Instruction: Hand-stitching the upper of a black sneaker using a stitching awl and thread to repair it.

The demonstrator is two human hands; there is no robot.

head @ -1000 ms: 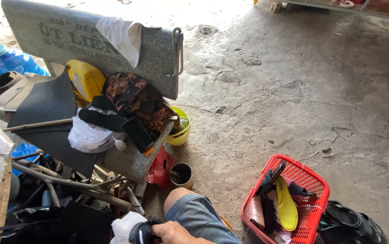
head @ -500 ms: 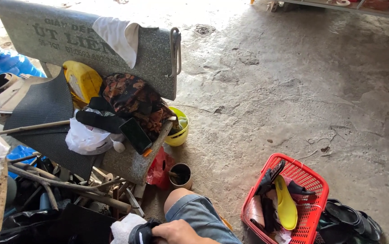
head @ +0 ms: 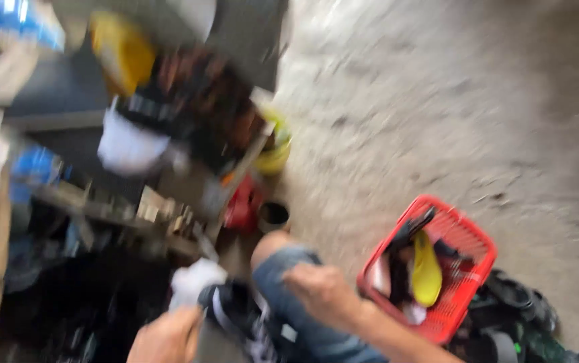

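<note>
The left hand point(head: 165, 336) curls closed against the heel end of a black shoe point(head: 239, 319) lying across the person's lap, a white cloth point(head: 192, 281) just above it. The right hand point(head: 323, 292) rests loosely on the denim-clad knee point(head: 282, 265), fingers half bent and holding nothing, near a red basket point(head: 467, 269); blur hides finer detail.

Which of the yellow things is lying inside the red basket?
The long yellow insole-shaped piece, lying in the red basket by the right hand. The yellow bucket sits on the floor, and the yellow container is up in the clutter.
</note>
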